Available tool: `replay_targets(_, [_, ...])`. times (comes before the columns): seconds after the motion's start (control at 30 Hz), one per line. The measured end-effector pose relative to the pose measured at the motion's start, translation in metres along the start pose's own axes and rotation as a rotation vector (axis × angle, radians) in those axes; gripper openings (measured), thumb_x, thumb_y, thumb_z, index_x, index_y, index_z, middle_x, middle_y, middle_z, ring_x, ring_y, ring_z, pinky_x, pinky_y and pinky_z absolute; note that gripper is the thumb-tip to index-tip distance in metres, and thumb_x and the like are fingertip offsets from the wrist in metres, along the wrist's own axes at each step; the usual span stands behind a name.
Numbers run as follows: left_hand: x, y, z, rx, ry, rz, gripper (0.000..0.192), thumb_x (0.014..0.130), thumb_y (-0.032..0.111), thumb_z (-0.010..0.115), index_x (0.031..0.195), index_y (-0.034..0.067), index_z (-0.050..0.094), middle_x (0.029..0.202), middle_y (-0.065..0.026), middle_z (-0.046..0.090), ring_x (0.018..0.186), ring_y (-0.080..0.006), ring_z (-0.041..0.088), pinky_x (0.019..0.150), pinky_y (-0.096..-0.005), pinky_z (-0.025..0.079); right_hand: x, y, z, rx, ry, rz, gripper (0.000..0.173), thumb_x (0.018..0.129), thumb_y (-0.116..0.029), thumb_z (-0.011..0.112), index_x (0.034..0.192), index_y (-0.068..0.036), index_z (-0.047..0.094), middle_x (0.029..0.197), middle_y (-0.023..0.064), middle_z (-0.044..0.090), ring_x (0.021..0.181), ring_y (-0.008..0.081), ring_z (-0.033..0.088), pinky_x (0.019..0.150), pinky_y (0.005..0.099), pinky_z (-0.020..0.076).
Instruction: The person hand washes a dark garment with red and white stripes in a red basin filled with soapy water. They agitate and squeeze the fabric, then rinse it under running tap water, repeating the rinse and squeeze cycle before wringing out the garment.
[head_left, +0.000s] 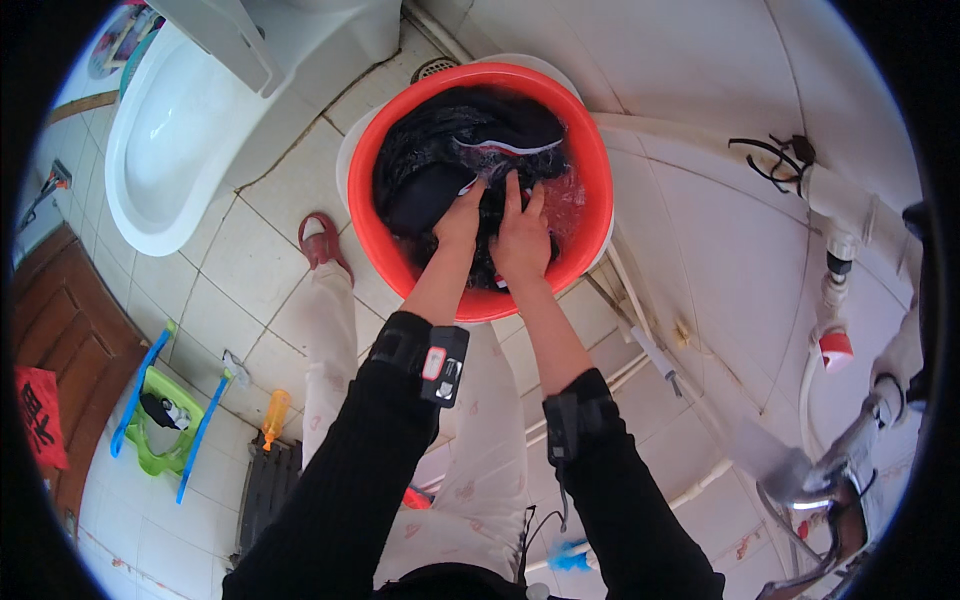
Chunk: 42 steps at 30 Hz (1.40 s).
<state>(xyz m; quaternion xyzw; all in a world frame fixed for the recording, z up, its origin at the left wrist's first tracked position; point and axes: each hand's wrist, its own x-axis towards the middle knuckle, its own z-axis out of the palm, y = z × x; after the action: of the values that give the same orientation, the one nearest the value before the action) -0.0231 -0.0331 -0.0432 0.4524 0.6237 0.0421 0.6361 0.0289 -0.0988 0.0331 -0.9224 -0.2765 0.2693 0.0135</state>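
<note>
A round red plastic basin (360, 172) holds water and dark wet clothing (427, 199) with white and red trim. My left hand (459, 217) reaches into the basin from below, its fingers pressed on the dark fabric by a piece of white edging; its fingertips are partly hidden in the folds. Just to its right, my right hand (523, 240) lies on the clothing with its fingers spread. Whether either hand grips the fabric cannot be made out. Foamy water shows at the basin's right side.
A white washbasin (165, 150) stands at upper left. Behind the red basin is a floor drain (435, 69). White pipes (847, 202) run along the right wall. A green and blue plastic child's seat (161, 420), a dark radiator (270, 480) and a wooden door (75, 315) are at left.
</note>
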Motion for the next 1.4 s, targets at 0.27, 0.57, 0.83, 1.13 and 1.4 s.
replay_targets(0.27, [-0.008,0.044,-0.014,-0.975,-0.411,-0.336,0.056,0.089,0.047,0.059,0.127,0.005,0.055,0.123,-0.0137,0.061,0.114,-0.0317,0.057,0.098,-0.0456,0.043,0.006,0.035,-0.046,1.321,-0.138,-0.007,0.062,0.069,-0.003,0.068,0.129,-0.003,0.052,0.12,0.0116,0.059,0.109,0.0209,0.056,0.096,0.0304,0.044])
replay_targets(0.57, [-0.033,0.057,-0.019,-1.024,-0.231,-0.495,0.026,0.08,0.027,0.068,0.096,0.006,0.065,0.086,-0.0104,0.068,0.075,-0.027,0.066,0.074,-0.0356,0.054,-0.055,-0.012,-0.082,1.18,-0.119,0.085,0.04,0.075,-0.014,0.071,0.11,0.004,0.061,0.094,0.0074,0.066,0.082,0.0155,0.062,0.075,0.0269,0.0502])
replay_targets(0.83, [-0.05,0.037,-0.015,-0.751,-0.169,-0.365,0.025,0.085,0.019,0.061,0.105,0.003,0.062,0.091,-0.0081,0.065,0.077,-0.022,0.064,0.072,-0.0334,0.053,-0.002,-0.008,-0.062,0.8,0.232,-0.053,0.037,0.073,-0.018,0.068,0.106,-0.001,0.064,0.084,0.0136,0.066,0.081,0.0277,0.065,0.078,0.0338,0.0493])
replay_targets(1.13, [-0.011,0.024,-0.018,0.416,0.084,-0.028,0.062,0.085,0.053,0.059,0.106,-0.005,0.064,0.103,-0.0229,0.067,0.101,-0.0326,0.063,0.089,-0.0369,0.046,-0.014,0.008,-0.009,-0.041,0.109,-0.309,0.078,0.07,-0.01,0.07,0.14,-0.019,0.039,0.14,0.0189,0.036,0.113,0.041,0.051,0.09,0.0479,0.0494])
replay_targets(1.4, [-0.009,0.042,-0.021,-0.405,0.006,-0.386,0.065,0.079,0.049,0.069,0.126,0.003,0.059,0.127,-0.0167,0.058,0.117,-0.0287,0.055,0.096,-0.0377,0.045,0.038,0.016,-0.017,0.527,0.083,-0.106,0.045,0.068,-0.009,0.066,0.113,-0.003,0.061,0.107,0.0161,0.063,0.107,0.0303,0.058,0.092,0.0378,0.0465])
